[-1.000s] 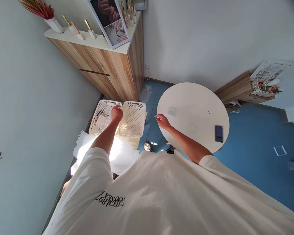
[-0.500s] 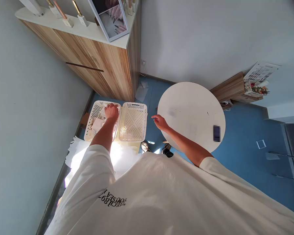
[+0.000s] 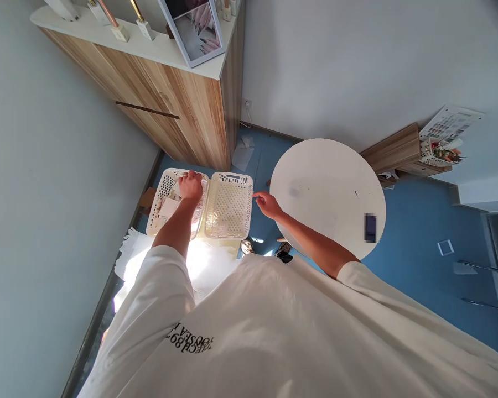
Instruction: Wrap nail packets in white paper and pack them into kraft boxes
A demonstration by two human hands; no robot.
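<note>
Two white perforated baskets stand side by side on the floor below me. The left basket (image 3: 162, 194) holds several pale packets and papers. My left hand (image 3: 190, 185) reaches into it with the fingers curled down on the contents; what they grip is hidden. The right basket (image 3: 229, 205) looks nearly empty. My right hand (image 3: 266, 203) hovers between that basket's right rim and the edge of the round white table (image 3: 327, 193), fingers loosely apart and holding nothing.
A wooden cabinet (image 3: 182, 110) with a white top stands against the wall behind the baskets. White sheets (image 3: 128, 251) lie in sunlight on the blue floor. A dark phone (image 3: 371, 228) lies on the table. A low wooden shelf (image 3: 394, 152) stands at the far right.
My left hand has stayed in the left basket, shifting slightly toward its far end. My right hand has drifted left from the table edge toward the right basket.
</note>
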